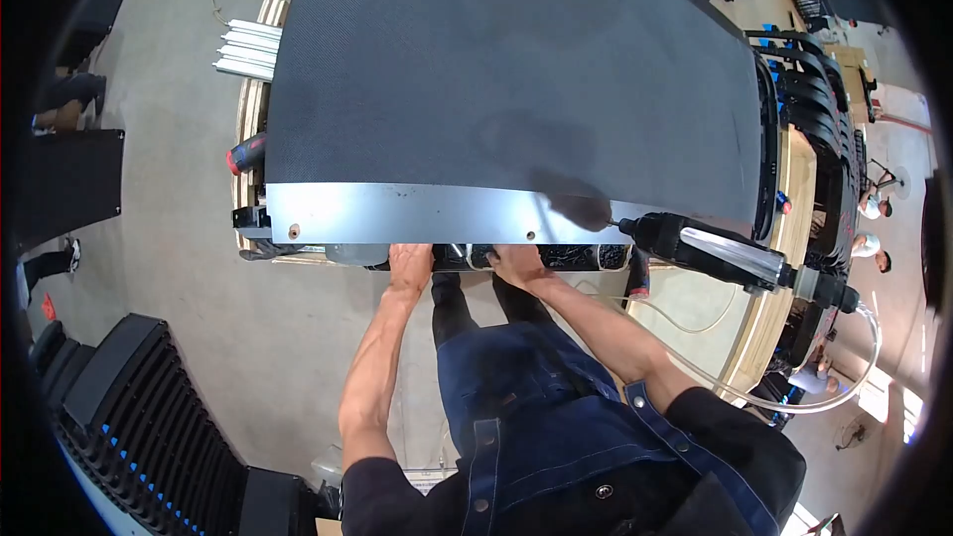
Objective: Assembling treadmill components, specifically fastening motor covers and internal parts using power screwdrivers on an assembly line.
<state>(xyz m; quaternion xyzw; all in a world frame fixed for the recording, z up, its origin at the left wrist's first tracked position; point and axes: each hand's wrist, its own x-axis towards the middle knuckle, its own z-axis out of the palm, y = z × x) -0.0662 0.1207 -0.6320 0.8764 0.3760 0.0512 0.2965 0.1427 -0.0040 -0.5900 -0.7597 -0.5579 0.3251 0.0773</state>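
Observation:
A large dark grey textured board [427,89] lies across a wooden stand in front of me. A silver metal strip [397,213] with screw holes runs along its near edge. Both my left hand [409,266] and my right hand [518,264] reach under this strip, and their fingers are hidden beneath it. Between and beside them shows a black cylindrical part wrapped in clear film [571,257]. A black and silver pneumatic screwdriver [710,246] rests at the strip's right end, to the right of my right hand, its tip pointing left.
A clear air hose [814,407] loops from the screwdriver toward my right arm. Silver metal bars [248,50] stick out at the board's left. Stacked black frames [149,417] stand at lower left, more black parts [809,89] at right. Other people are farther off.

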